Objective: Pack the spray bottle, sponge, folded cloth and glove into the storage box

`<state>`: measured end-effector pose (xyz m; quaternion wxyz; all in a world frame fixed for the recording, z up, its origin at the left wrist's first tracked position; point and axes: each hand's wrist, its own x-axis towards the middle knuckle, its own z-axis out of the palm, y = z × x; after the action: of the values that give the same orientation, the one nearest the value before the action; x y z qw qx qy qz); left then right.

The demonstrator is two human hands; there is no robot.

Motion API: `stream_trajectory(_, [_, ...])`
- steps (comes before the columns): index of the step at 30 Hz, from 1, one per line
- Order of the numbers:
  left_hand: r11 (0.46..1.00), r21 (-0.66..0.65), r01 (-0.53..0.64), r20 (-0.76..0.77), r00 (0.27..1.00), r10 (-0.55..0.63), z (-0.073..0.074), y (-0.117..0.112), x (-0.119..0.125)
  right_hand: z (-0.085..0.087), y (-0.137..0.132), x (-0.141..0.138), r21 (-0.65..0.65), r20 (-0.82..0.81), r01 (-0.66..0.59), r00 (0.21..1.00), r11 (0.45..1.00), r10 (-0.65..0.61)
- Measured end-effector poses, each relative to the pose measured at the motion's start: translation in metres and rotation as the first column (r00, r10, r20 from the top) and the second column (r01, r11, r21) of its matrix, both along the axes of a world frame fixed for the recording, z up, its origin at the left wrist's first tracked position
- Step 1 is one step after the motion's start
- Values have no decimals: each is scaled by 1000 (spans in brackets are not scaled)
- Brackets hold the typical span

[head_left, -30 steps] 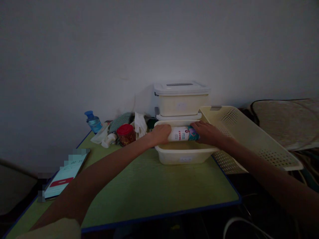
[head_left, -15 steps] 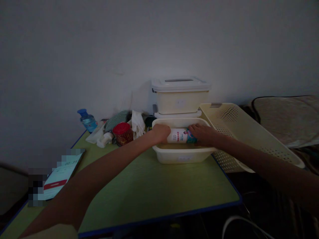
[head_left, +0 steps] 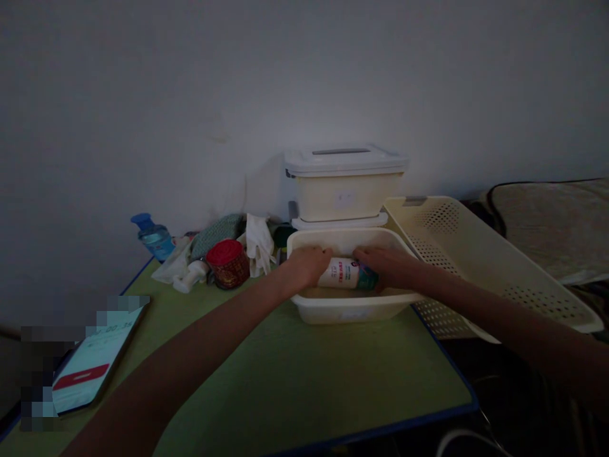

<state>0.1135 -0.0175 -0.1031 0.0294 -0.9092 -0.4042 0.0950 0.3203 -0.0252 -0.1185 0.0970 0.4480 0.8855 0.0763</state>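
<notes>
A white plastic basin (head_left: 356, 310) stands on the green table near its right corner. Inside it lies a white printed bottle (head_left: 340, 271) with red lettering and a teal end, turned on its side. My left hand (head_left: 310, 263) wraps round the bottle's left end. At the teal right end, my right hand (head_left: 387, 266) grips it with the fingers curled over. The underside of the bottle and parts of both hands' fingers are hidden, so I cannot tell whether it rests on the basin's floor.
Behind the basin stand stacked lidded boxes (head_left: 347, 190). A perforated basket (head_left: 480, 254) leans at the right. Along the left lie a red tin (head_left: 228, 263), a white cloth (head_left: 259, 244), a blue-capped bottle (head_left: 153, 236) and a phone (head_left: 90, 368). The green table (head_left: 285, 381) has a blue edge.
My view has shifted slightly, bringing the table things a little lower and nearer. My hands have come somewhat closer together on the bottle, which now tilts slightly down to the right.
</notes>
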Motion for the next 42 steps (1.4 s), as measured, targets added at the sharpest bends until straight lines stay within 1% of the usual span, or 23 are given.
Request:
stream_trajectory(2, [1000,-3,3,6,1000,-3,0,0,0,-3,0,2,-17,-41,14,999,1000,-14])
stream_trajectory(5, [1000,-13,-12,9,1000,12,0,1,0,-7,1,6,-59,-51,21,998,998,-24])
stream_trajectory(9, [1000,-31,-4,21,1000,4,-2,5,0,-9,2,9,-90,-129,-22,992,996,10])
stream_trajectory(14, [997,-76,-15,-10,1000,15,1,8,1,-5,-1,9,-86,-205,-80,977,993,61])
stream_trajectory(21, [992,-120,-26,-20,1000,24,7,5,2,-5,-2,3,-87,-131,-49,991,995,37])
stream_trajectory(23, [991,-127,-31,-38,999,27,8,4,2,-6,-1,2,-112,-124,-34,992,993,20])
stream_trajectory(27, [991,-126,-41,-48,998,35,8,4,3,-5,2,0,-147,-134,-46,991,988,26])
stream_trajectory(31, [992,-120,-40,-29,999,36,7,5,3,-2,4,0,-156,-69,-23,998,987,12])
stream_trajectory(33, [991,-128,-43,-36,999,39,6,6,3,0,4,-1,-175,-49,-34,998,984,26])
stream_trajectory(37, [984,-170,-60,-60,997,51,4,7,3,-1,3,0,-184,-99,-91,992,979,73])
stream_trajectory(42, [981,-177,-75,-59,996,66,3,5,2,-10,3,6,-153,-183,-123,979,981,94])
